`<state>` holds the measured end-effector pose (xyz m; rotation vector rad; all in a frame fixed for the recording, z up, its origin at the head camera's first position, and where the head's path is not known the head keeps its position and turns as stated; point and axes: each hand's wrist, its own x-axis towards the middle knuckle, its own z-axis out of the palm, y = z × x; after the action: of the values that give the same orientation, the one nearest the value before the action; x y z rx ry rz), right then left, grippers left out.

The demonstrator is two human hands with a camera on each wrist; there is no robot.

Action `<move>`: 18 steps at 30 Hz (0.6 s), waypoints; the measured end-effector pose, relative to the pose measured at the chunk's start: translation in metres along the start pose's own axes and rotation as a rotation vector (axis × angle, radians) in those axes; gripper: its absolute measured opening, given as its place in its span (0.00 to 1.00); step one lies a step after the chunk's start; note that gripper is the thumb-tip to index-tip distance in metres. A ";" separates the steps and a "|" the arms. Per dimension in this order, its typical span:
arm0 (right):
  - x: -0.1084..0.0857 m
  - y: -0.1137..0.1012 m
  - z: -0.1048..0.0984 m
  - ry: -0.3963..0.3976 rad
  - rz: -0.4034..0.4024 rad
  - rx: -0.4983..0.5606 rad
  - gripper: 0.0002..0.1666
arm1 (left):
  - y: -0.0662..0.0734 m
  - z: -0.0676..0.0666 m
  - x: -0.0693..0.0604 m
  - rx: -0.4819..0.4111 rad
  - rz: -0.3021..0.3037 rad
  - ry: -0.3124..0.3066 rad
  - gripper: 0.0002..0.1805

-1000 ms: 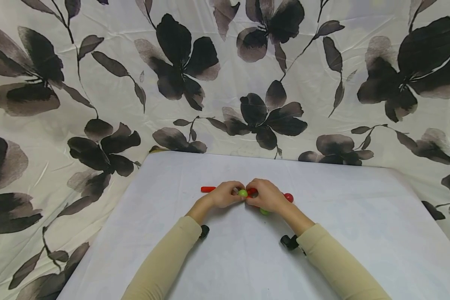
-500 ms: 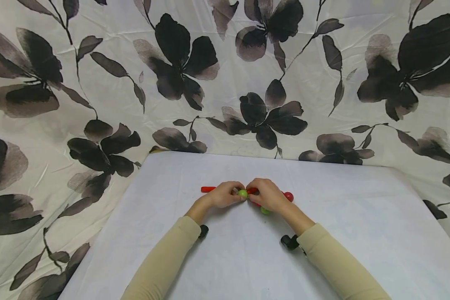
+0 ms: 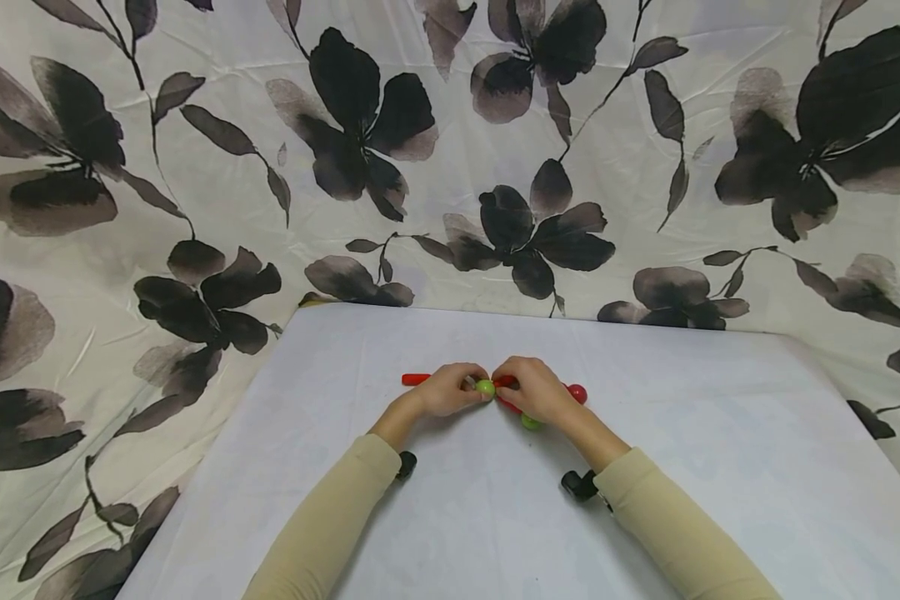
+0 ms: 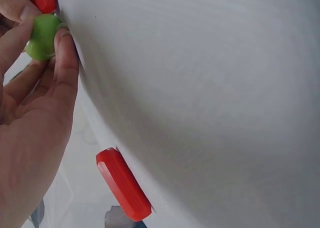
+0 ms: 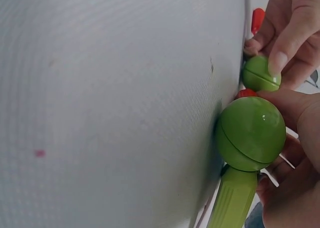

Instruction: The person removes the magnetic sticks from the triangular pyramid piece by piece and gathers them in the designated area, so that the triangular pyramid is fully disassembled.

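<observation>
Hung beyond the pinched green ball (image 3: 485, 388), across the upper part of the head view: a pale cloth (image 3: 450, 158) printed with dark flowers and leaves. Stretched out under and around the pinched green ball: a desk (image 3: 450, 517) with a white cover. Reaching toward the pinched green ball from the near side: a tan left sleeve (image 3: 330, 517) and a matching right sleeve (image 3: 682, 517).

Immediately left of the pinched green ball and touching it: the left hand (image 3: 444, 390), thumb and fingers curved in and pinching that ball. Just right of the pinched green ball: the right hand (image 3: 534, 388), thumb and finger pinching a short red stick (image 3: 504, 382), with one end right by the ball; joined or merely close, cannot tell.

Nearer than the pinched green ball, to either side at the wrists: a black left camera (image 3: 407, 465) and a black right camera (image 3: 580, 485).

Left of the pinched green ball, apart from it: a loose red stick (image 4: 123, 184). Right and nearer: a green stick (image 5: 231, 200), meeting a second green ball (image 5: 251, 134). Farther right, past the right hand: a red ball (image 3: 577, 393). Well apart from the pinched green ball, in the right wrist view: a tiny pink mark (image 5: 40, 153) on the cover.
</observation>
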<state>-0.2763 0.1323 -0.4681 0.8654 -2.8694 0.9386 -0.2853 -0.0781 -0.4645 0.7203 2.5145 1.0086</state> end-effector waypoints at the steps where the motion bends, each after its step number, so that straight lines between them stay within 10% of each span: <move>1: 0.000 0.000 0.000 0.000 -0.001 0.004 0.10 | 0.000 0.000 0.000 -0.003 0.000 -0.002 0.12; 18: -0.001 -0.001 0.001 -0.006 0.011 -0.026 0.10 | -0.002 -0.002 -0.005 -0.028 -0.030 -0.021 0.13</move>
<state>-0.2747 0.1321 -0.4689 0.8534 -2.8878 0.8996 -0.2832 -0.0829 -0.4637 0.6796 2.4811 1.0190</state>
